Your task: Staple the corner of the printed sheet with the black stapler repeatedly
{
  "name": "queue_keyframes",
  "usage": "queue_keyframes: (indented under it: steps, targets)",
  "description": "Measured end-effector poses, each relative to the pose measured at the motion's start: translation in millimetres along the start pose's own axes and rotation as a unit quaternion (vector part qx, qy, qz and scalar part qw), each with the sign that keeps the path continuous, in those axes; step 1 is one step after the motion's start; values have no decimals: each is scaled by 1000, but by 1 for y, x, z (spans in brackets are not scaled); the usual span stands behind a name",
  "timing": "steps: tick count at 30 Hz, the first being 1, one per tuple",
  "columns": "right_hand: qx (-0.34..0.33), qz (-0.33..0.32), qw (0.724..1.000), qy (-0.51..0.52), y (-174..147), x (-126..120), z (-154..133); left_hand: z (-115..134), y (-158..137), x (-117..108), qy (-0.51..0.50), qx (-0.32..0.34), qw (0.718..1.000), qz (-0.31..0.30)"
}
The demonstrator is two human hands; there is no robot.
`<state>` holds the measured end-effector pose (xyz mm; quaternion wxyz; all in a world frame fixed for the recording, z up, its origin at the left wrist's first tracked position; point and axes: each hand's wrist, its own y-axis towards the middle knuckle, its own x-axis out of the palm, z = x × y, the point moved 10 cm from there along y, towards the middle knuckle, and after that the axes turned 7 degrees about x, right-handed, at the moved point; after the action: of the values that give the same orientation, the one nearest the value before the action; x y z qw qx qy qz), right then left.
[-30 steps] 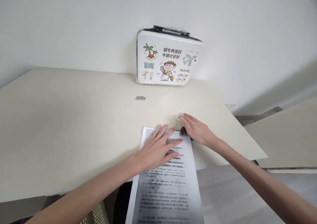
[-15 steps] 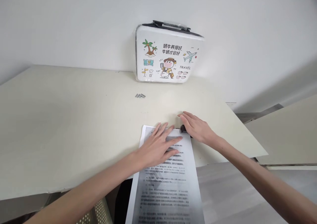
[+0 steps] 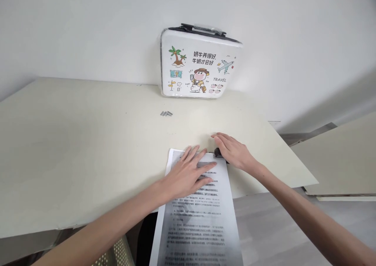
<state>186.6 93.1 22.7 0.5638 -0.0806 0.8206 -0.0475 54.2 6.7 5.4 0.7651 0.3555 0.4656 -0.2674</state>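
Sheets of printed paper (image 3: 202, 223) lie at the table's front edge, their lower part reaching past it. My left hand (image 3: 186, 176) rests flat on the upper part of the top page, fingers spread. At the upper right corner of the paper sits a black stapler (image 3: 217, 153), its front end over the page edge. My right hand (image 3: 235, 150) lies on top of the stapler with fingers curled over it and hides most of its body. A few strips of staples (image 3: 166, 113) lie on the table beyond the paper.
A white case (image 3: 202, 66) with cartoon prints and a black handle stands at the back against the wall (image 3: 88, 31). The pale table (image 3: 73, 140) spreads to the left. Another pale surface (image 3: 346, 156) is at the right, and a perforated chair seat (image 3: 116, 254) shows below.
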Motion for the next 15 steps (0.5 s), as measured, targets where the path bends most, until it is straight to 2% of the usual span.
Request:
queue_keyframes:
  steps: [15]
  targets:
    - [6, 18, 999, -28, -2, 3, 1, 1, 0, 2, -1, -4, 1000, -13]
